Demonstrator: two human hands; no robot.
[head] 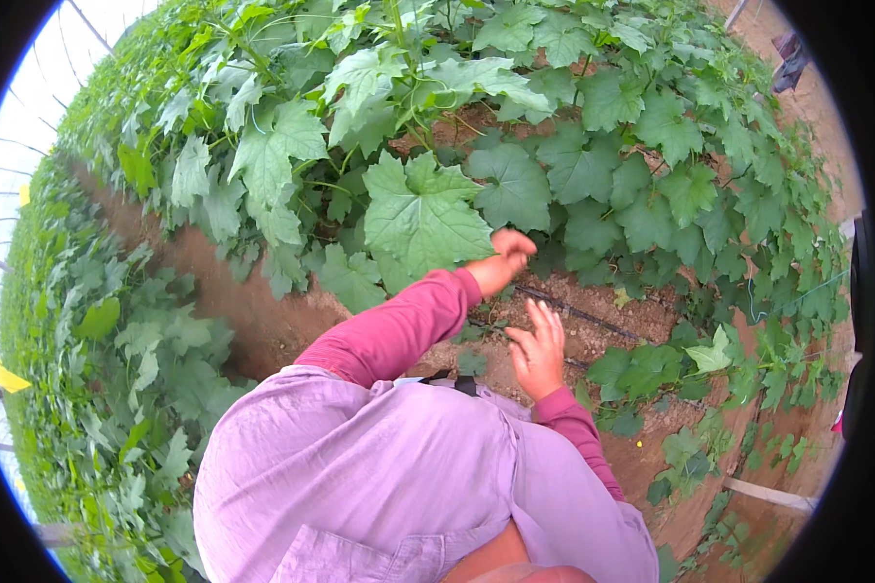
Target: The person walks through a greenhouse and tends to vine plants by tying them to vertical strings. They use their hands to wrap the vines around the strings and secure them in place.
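Observation:
My left hand [507, 262] reaches forward beside the right edge of a broad lobed leaf [426, 215]. It is blurred, with the fingers curled, and I cannot make out whether anything is in them. Closer to my body is my right hand [539, 357], raised above the soil with its fingers apart and holding nothing. Dense vine plants [510, 186] with large green leaves stand in front of both hands. Between the hands and the foliage, a dark drip line [583, 313] runs over bare, gritty soil [627, 317].
Another leafy row [138, 364] lies on my left across a dirt path [226, 299]. Yellow cards [6, 377] hang at the far left. Thin blue-green twine [809, 295] crosses low vines at right, near a pale pole [769, 493]. Dark cloth [791, 62] appears at upper right.

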